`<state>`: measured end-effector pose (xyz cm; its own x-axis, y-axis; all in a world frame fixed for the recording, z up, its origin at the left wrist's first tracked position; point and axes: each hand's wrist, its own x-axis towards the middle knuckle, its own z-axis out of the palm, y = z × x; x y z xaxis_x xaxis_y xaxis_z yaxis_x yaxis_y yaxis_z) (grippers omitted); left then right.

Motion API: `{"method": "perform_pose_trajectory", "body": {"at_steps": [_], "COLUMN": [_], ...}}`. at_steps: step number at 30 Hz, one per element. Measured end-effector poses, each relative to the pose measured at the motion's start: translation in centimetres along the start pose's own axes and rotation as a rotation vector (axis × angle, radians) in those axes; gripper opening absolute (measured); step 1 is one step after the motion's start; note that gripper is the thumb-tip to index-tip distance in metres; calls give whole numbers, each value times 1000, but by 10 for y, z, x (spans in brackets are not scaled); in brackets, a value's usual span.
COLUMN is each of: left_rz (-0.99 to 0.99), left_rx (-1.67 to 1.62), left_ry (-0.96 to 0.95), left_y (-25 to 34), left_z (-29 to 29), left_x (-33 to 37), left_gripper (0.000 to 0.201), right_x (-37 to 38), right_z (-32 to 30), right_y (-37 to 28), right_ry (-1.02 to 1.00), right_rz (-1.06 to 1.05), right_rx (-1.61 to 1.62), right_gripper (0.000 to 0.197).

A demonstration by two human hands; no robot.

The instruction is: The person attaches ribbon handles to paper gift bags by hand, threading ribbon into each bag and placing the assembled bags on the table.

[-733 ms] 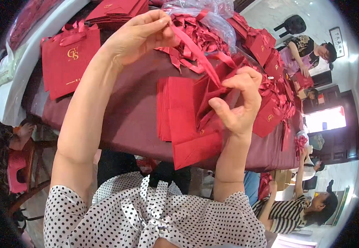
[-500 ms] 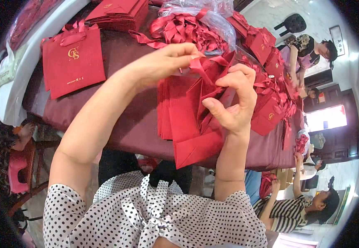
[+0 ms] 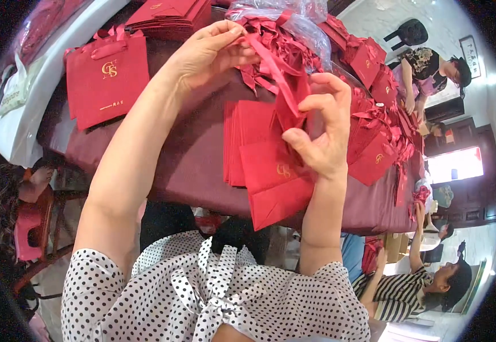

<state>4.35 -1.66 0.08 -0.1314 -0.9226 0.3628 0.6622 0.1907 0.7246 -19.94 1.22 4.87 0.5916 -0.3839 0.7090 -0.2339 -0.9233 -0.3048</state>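
My left hand point(image 3: 216, 51) is raised over the table, its thumb and fingertips pinching a red ribbon point(image 3: 268, 57). The ribbon runs taut down to the top of a red paper gift bag point(image 3: 273, 185) with a gold emblem. Around that bag's upper edge curl the fingers of my right hand point(image 3: 325, 128); the exact contact is partly hidden. The bag lies tilted on a stack of flat red bags point(image 3: 235, 145). Just beyond my hands is a heap of red ribbons point(image 3: 265, 28) in clear plastic.
A finished-looking red bag with ribbon handles point(image 3: 108, 80) lies at the left, and a pile of bags point(image 3: 168, 17) behind it. Many ribboned bags point(image 3: 373, 157) cover the table's right side. Other people work at the right, one in a striped shirt point(image 3: 393, 293).
My left hand has moved up and to the left, drawing the ribbon out long. My right hand stays by the bag's upper edge, and the bag's emblem now shows.
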Motion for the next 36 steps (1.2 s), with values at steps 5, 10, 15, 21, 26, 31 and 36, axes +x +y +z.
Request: {"method": "perform_pose_trajectory", "body": {"at_steps": [5, 10, 15, 21, 26, 31, 36], "left_rz": [90, -55, 106, 64, 213, 427, 200], "left_rx": [-192, 396, 552, 331, 464, 1353, 1180], "left_ry": [23, 10, -248, -16, -25, -116, -26], "left_y": [-15, -38, -39, -32, -25, -36, -33], "left_z": [14, 47, 68, 59, 53, 53, 47], "left_x": [7, -10, -26, -20, -18, -12, -7], "left_gripper": [27, 30, 48, 41, 27, 39, 34], "right_x": [-3, -8, -6, -6, -26, -17, -17], "right_z": [-1, -6, -7, -31, 2, 25, 36], "right_y": [16, 25, 11, 7, 33, 68, 88], "right_ry": [123, 335, 448, 838, 557, 400, -42], "right_rz": [-2, 5, 88, 575, 668, 716, 672], "right_rx": [-80, -152, -12, 1278, 1260, 1687, 1936], "right_gripper": [45, 52, 57, 60, 60, 60, 55]}}
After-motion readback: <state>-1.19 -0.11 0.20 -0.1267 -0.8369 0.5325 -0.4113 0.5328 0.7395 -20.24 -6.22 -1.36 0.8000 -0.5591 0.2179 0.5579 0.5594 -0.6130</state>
